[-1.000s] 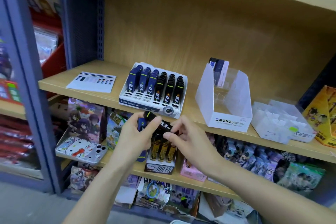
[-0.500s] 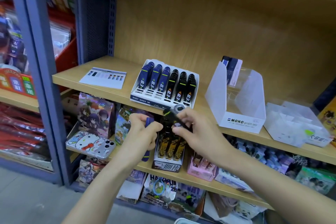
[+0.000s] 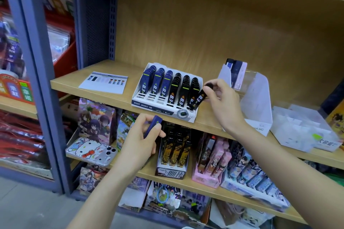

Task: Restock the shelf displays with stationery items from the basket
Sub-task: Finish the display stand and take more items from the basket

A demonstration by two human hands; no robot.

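A white display tray [image 3: 163, 111] on the wooden shelf [image 3: 74, 83] holds three rows of blue lead cases and three rows of black ones. My right hand [image 3: 221, 102] pinches a black lead case [image 3: 198, 99] by its top, its lower end at the tray's rightmost row. My left hand [image 3: 141, 139] hangs below the shelf edge and grips a blue lead case [image 3: 151, 126]. The basket is out of view.
A printed card [image 3: 104, 82] lies left of the tray. A clear MONO box [image 3: 251, 95] and a clear divided tray [image 3: 301, 128] stand to the right. Lower shelves hold boxed pens, a phone case [image 3: 91, 151] and card packs. A blue upright [image 3: 42, 80] bounds the left.
My right hand took the black case away from my left hand and carried it up and right to the tray's last row. My left hand stayed low with the blue case.
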